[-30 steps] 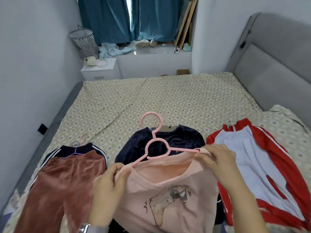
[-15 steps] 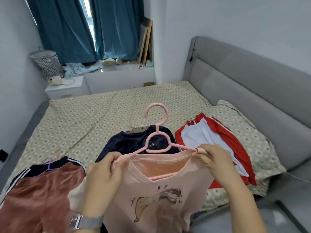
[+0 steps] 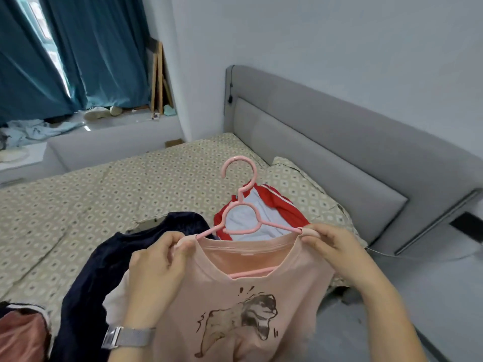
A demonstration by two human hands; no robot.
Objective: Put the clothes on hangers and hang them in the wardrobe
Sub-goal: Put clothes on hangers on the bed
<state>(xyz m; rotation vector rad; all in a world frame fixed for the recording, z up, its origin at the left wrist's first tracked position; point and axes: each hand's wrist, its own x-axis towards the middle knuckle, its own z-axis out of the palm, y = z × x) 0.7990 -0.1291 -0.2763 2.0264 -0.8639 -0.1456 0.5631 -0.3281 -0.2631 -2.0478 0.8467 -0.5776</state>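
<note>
- While both hands are lifting the pink T-shirt [image 3: 243, 304] above the bed [image 3: 130, 194], left hand [image 3: 159, 265] and right hand [image 3: 337, 249] are each pinching a shoulder over the pink hanger [image 3: 241, 220] ends.
- Risk: the wide neckline is sagging; loosening either pinch could let that shoulder slide off.
- Risk: the hook is swinging free; it may snag the red jacket [image 3: 277, 205] beneath.
- No wardrobe is showing in view.

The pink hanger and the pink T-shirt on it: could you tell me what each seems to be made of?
The pink hanger looks like moulded plastic: smooth, slightly glossy, one uniform colour. The pink T-shirt, held at the shoulders by the left hand and right hand, appears to be soft knit cotton or similar: matte, draping, ribbed neckline, printed graphic.
</note>
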